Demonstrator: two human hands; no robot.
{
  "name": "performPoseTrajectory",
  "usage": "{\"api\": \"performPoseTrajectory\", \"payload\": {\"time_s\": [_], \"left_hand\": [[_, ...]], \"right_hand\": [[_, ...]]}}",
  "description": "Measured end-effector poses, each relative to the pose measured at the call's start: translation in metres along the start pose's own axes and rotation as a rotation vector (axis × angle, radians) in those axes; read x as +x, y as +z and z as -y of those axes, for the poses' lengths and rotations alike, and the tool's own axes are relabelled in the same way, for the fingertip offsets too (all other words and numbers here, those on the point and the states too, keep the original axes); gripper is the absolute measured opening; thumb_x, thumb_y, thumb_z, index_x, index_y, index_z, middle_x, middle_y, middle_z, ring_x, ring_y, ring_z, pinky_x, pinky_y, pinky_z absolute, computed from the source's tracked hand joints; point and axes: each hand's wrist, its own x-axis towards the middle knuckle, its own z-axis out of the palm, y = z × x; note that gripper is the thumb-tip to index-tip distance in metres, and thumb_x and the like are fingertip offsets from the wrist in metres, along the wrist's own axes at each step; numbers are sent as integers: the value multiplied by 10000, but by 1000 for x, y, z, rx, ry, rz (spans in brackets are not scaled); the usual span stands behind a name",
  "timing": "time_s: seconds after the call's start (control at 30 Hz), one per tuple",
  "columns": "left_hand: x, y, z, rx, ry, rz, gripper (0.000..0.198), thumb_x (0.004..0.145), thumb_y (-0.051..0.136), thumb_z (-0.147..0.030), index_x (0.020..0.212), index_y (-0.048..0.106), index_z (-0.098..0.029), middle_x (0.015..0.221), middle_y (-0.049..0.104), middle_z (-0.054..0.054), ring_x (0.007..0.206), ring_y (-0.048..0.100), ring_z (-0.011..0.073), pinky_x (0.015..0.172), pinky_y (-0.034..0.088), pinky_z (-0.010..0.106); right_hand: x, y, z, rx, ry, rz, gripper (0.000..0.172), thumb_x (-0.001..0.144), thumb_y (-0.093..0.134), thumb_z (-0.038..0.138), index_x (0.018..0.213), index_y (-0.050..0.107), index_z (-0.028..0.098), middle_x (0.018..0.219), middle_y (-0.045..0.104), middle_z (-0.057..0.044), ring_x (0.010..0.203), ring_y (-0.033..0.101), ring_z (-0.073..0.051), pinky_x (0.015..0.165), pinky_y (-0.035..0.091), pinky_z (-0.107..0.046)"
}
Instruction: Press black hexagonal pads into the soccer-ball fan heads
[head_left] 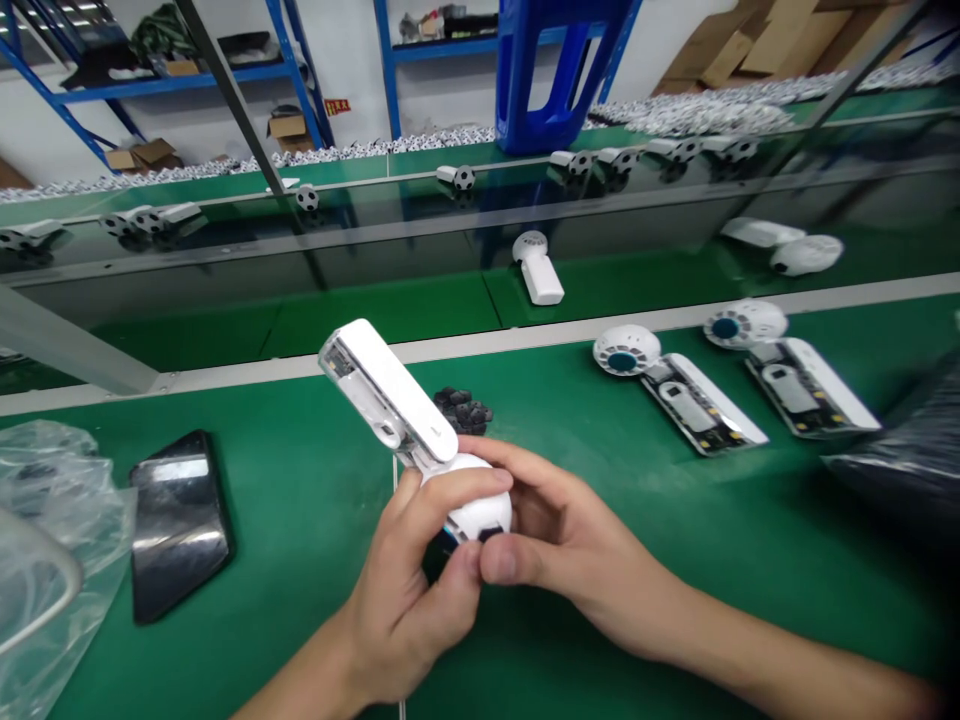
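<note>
Both hands hold a white handheld fan (401,410) above the green belt. Its flat handle, with a clear section at the far end, tilts up and to the left. My left hand (405,610) grips its round white fan head (476,510) from below, and my right hand (570,530) presses on that head from the right. The fingers hide much of the head. A small pile of black rubber parts (459,410) lies just past the hands. Two opened handle casings (701,405) with circuit boards and round fan grilles (626,350) lie to the right.
A dark glossy panel (180,525) and a clear plastic bag (52,540) lie at the left. A black bag (900,470) sits at the right edge. Past a raised rail, another green belt carries white fans; a glass shelf and blue racks stand behind.
</note>
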Motion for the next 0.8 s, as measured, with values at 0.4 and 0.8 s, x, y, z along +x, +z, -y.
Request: {"api": "performPoseTrajectory", "payload": {"time_s": [0.4, 0.8], "left_hand": [[-6, 16, -9, 180, 148, -188, 317, 994, 794, -394, 1292, 696, -348, 1017, 611, 4, 760, 593, 162, 721, 535, 299], [-12, 28, 8, 2, -111, -348, 347, 1067, 697, -305, 1401, 637, -381, 1344, 660, 33, 1177, 664, 234, 986, 556, 321]], "right_hand": [[-11, 19, 1, -281, -217, -105, 633, 914, 822, 80, 1419, 765, 458, 1400, 786, 31, 1304, 742, -203, 1170, 582, -361], [50, -88, 31, -885, -256, -86, 423, 908, 905, 351, 1318, 813, 306, 1311, 819, -93, 1324, 673, -328, 1209, 485, -595]]}}
